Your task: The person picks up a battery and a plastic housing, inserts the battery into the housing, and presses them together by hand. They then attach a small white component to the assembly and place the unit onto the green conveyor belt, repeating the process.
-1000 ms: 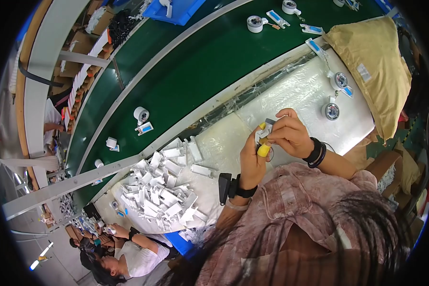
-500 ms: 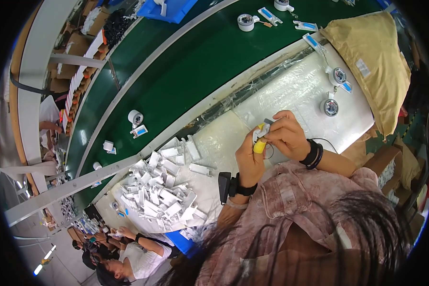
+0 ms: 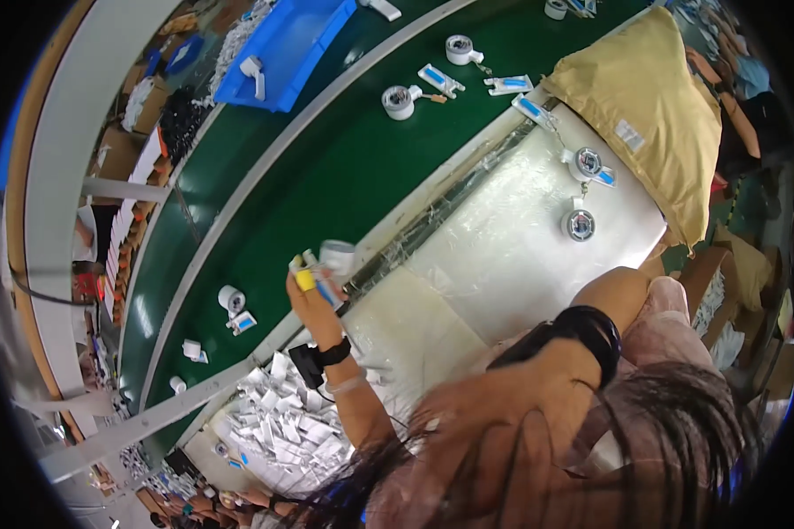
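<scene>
My left hand (image 3: pixel 313 304) is stretched out over the near edge of the green conveyor belt, with yellow wrap on its fingers. It is closed on a round white fitting (image 3: pixel 337 257), blurred by motion, and a white piece with a blue strip (image 3: pixel 328 290) shows beside it. Close in front of my chest is my right hand (image 3: pixel 503 414), large and blurred. Strands of hair cross its fingers, so whether it grips anything cannot be seen. Left of my left forearm lies a heap of white plastic housings (image 3: pixel 282 423).
Similar round fittings, among them one on the belt (image 3: pixel 399 102) and one on the plastic-covered table (image 3: pixel 579 225), lie about. A yellow sack (image 3: pixel 653 132) stands at the right. A blue bin (image 3: pixel 282 57) sits beyond the belt. A metal bar (image 3: pixel 150 414) crosses at the left.
My hands were together over the table and have parted. The left has reached out to the belt with the fitting; the right has drawn back toward my chest. The view has shifted.
</scene>
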{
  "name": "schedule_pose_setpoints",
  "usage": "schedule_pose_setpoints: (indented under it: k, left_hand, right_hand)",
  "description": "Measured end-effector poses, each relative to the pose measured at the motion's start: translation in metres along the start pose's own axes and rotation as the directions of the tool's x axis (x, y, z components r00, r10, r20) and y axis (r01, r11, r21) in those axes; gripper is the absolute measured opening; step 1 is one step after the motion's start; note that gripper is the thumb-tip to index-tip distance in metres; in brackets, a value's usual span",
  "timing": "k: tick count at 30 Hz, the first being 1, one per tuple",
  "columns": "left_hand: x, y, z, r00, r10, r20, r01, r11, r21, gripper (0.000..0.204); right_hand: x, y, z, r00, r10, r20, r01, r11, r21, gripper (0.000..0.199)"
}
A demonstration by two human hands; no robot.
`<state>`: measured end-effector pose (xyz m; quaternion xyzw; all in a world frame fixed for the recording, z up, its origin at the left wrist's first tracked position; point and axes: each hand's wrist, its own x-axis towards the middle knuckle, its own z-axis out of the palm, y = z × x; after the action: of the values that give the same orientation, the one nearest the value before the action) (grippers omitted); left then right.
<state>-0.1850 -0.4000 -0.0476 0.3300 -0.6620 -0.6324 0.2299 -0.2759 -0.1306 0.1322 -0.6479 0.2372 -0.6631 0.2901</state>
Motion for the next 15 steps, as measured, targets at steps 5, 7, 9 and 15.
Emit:
schedule_pose_setpoints:
  k: [5,7,9,15]
  left_hand:
    - [0.055,-0.056,-0.047,0.972,0.022,-0.234,-0.013,0.999,0.042,0.034]
    - [0.077,-0.074,-0.055,0.946,0.123,-0.299,-0.108,0.992,0.067,0.038]
    - [0.072,-0.088,-0.067,0.935,0.013,-0.354,-0.006,1.0,0.02,0.045]
    - [0.051,-0.091,-0.039,0.609,0.733,-0.303,-0.191,0.507,0.841,0.054]
  right_hand:
    - [0.002,0.001,-0.025,0.978,-0.048,0.203,0.068,0.994,-0.091,0.034]
    - [0.005,-0.011,-0.039,0.971,-0.017,0.237,0.078,0.965,-0.251,0.034]
    - [-0.001,-0.015,-0.053,0.972,0.016,0.233,0.076,0.921,-0.381,0.034]
    - [-0.019,0.022,-0.131,0.943,0.329,-0.059,-0.276,0.669,-0.69,0.034]
